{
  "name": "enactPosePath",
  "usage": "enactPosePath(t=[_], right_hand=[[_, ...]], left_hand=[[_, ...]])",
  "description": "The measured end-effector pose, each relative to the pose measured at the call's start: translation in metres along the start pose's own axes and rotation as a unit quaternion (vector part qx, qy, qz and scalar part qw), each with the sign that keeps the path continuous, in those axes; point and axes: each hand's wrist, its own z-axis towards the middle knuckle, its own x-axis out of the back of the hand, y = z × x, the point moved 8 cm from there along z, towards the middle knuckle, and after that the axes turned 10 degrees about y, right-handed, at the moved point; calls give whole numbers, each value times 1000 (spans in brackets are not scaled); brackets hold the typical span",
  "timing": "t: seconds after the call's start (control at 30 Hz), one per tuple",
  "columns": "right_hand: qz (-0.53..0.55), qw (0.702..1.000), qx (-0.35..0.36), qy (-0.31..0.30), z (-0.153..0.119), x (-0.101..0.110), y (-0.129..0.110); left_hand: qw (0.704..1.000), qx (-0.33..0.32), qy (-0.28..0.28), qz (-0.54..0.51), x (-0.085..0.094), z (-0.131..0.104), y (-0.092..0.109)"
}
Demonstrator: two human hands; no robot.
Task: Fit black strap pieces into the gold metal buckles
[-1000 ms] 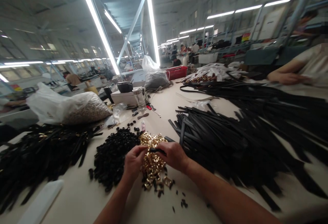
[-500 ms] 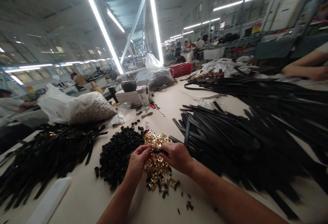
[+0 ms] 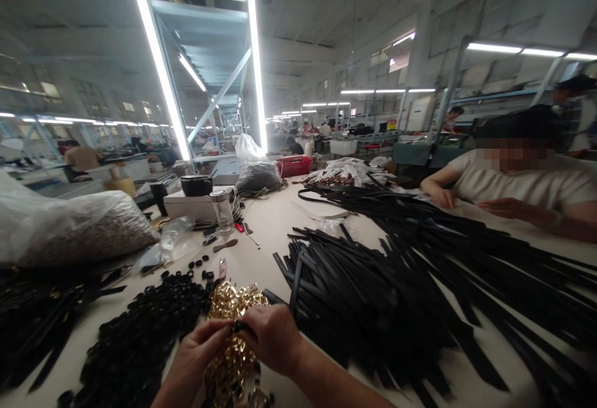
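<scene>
Over the gold buckles [image 3: 232,333], left hand [image 3: 193,358] and right hand [image 3: 273,339] together pinching a small black piece [image 3: 239,327]

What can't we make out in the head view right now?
- Small black piece between both hands: mostly hidden by the fingers; shape unclear.
- Left hand: wrist cut off by the bottom edge.
- Gold buckle pile: its lower part is covered by the hands and cropped.
- Right hand: grip hidden underneath.
</scene>
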Motion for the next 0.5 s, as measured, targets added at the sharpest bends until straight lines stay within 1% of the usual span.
enactPosePath(t=[0.1, 0.17, 0.27, 0.37, 0.43, 0.5], right_hand=[[1, 1000, 0, -7, 0, -1, -2], [6, 1000, -3, -10, 0, -2, -2], [30, 999, -13, -13, 0, 0, -1], [51, 998, -35, -11, 1, 9, 3], [40, 998, -49, -22, 3, 13, 6], [16, 997, -56, -43, 5, 14, 9]], left_hand=[[998, -50, 27, 40, 4, 0, 10], [997, -54, 33, 53, 5, 0, 12], [997, -37, 35, 58, 5, -1, 13], [997, -30, 56, 46, 11, -5, 20], [997, -8, 71, 33, 17, -6, 20], [996, 24, 87, 29, 24, -3, 16]])
